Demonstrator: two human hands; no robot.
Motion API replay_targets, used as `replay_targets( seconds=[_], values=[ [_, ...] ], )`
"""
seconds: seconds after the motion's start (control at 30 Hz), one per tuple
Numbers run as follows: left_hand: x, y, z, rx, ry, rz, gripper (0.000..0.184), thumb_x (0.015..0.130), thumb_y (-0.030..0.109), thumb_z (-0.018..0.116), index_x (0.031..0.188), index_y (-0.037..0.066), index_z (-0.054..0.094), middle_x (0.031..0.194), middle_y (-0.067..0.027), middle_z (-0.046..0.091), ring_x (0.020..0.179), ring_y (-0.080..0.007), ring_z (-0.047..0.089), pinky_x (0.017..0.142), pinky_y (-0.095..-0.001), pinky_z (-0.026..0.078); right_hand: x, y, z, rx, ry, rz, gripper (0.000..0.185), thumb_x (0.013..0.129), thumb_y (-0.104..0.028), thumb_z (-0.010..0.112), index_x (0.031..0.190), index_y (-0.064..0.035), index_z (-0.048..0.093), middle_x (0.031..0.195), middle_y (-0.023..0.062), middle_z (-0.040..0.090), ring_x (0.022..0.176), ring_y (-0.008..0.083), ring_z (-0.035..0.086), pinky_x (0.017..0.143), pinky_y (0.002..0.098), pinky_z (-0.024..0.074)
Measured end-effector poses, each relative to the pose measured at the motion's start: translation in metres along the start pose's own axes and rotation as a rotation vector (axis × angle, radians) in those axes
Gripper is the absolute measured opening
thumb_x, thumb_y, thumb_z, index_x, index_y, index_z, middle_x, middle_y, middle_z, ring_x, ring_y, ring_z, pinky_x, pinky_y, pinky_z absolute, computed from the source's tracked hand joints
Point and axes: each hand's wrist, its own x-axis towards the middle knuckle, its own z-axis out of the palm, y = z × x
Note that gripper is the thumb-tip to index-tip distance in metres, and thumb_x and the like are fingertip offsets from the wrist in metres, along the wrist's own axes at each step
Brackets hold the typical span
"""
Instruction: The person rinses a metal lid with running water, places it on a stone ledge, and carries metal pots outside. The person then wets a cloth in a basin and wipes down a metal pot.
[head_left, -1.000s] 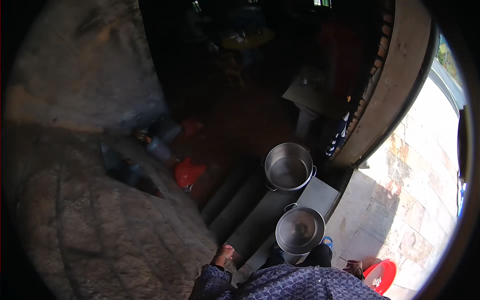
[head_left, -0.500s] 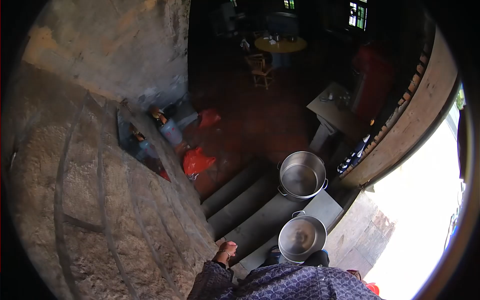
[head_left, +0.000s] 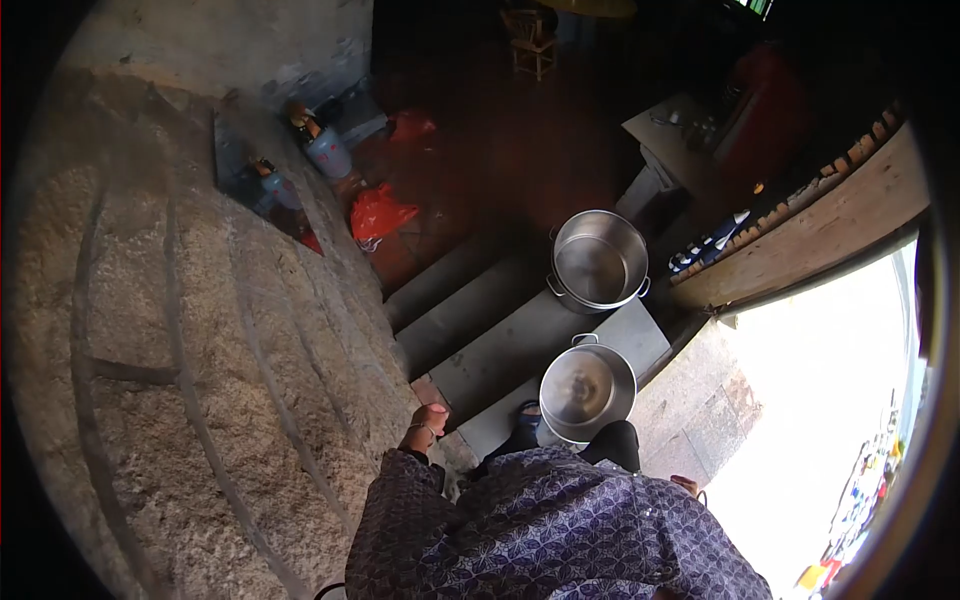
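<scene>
My left hand [head_left: 428,420] hangs beside the stone wall with its fingers curled in; nothing shows in it, and a thin bracelet circles the wrist. Only a small part of my right hand [head_left: 686,485] shows past the patterned top [head_left: 560,520], so its fingers are mostly hidden. By my legs, a metal pot [head_left: 618,378] stands on the step. Beyond it is a second, deeper metal pot [head_left: 630,250] with side handles. Both pots look empty, and neither hand touches them.
Stone steps [head_left: 490,350] lead down to a dark room. A rough stone wall [head_left: 270,400] rises on the left. Red plastic bags [head_left: 380,212] and a gas cylinder [head_left: 328,155] stand below. At right are a table [head_left: 660,130] and a wooden beam [head_left: 810,235].
My view has tilted downward, so the pots and steps sit higher in the picture and more of my top shows. The red object near my right side has left view.
</scene>
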Motion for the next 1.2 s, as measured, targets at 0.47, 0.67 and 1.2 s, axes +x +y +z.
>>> replay_targets(
  seconds=[0.47,0.67,1.2],
  values=[
    [-0.018,0.06,0.025,0.189,-0.084,-0.005,0.018,0.084,0.019,0.058,0.097,0.006,0.06,0.069,-0.0043,0.06,0.052,-0.0159,0.058,0.049,-0.0307,0.049,-0.034,0.056,-0.015,0.057,0.07,0.061,0.037,0.08,-0.009,0.059,0.115,0.0009,0.052,0.081,0.0124,0.06,0.064,0.0323,0.066,0.046,0.038,0.0515],
    [0.005,0.078,0.046,0.242,-0.136,0.114,0.018,0.083,0.017,0.059,0.095,0.005,0.06,0.07,-0.0043,0.06,0.051,-0.0145,0.056,0.047,-0.03,0.05,-0.059,0.098,-0.023,0.123,0.131,0.104,0.038,0.08,-0.009,0.059,0.116,0.0008,0.052,0.081,0.0122,0.06,0.065,0.032,0.066,0.047,0.0377,0.0515],
    [0.057,0.158,0.073,0.582,-0.336,0.018,0.022,0.086,0.015,0.056,0.108,0.009,0.053,0.071,-0.0095,0.061,0.049,-0.0233,0.061,0.035,-0.0312,0.043,-0.117,0.195,0.041,0.315,0.362,0.171,0.032,0.076,-0.01,0.06,0.107,-0.0009,0.062,0.082,0.0123,0.066,0.063,0.0216,0.067,0.055,0.0325,0.0547]
  ],
)
